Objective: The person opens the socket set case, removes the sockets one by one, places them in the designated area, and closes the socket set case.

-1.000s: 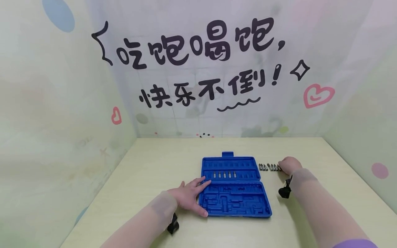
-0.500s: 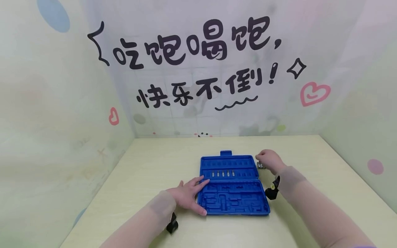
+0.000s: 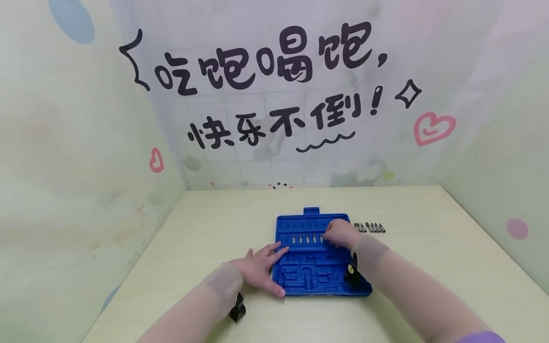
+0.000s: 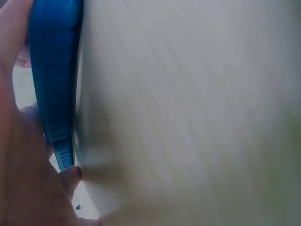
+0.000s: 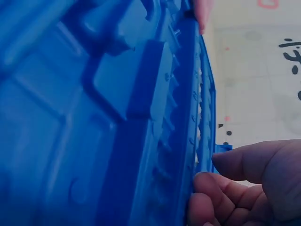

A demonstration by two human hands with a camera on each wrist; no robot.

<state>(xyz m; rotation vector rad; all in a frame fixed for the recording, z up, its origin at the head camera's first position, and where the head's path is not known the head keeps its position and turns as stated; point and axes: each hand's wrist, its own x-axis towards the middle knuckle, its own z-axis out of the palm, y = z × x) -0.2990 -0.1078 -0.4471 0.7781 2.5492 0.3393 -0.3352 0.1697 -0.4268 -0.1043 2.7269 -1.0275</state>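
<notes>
A blue plastic bit case (image 3: 321, 283) lies unfolded on the table. Several silver screwdriver bits (image 3: 307, 239) stand in a row in its far half. My left hand (image 3: 259, 269) rests spread against the case's left edge; in the left wrist view its fingers (image 4: 70, 179) lie along the blue side wall. My right hand (image 3: 343, 233) is over the far half, thumb and forefinger pinched together at the row's right end. In the right wrist view the thumb (image 5: 235, 160) and curled fingers are close to the lid's inner edge. The screwdriver bit they pinch is mostly hidden.
More loose bits (image 3: 375, 227) lie in two small groups on the table, right of the case. A latch tab (image 3: 311, 210) sticks out at the case's far edge. Printed walls (image 3: 257, 166) enclose the table (image 3: 214, 214) at the back and sides.
My right hand has moved left from the loose bits, over the case's right edge, to the row of bits. My left hand stays at the case's left edge.
</notes>
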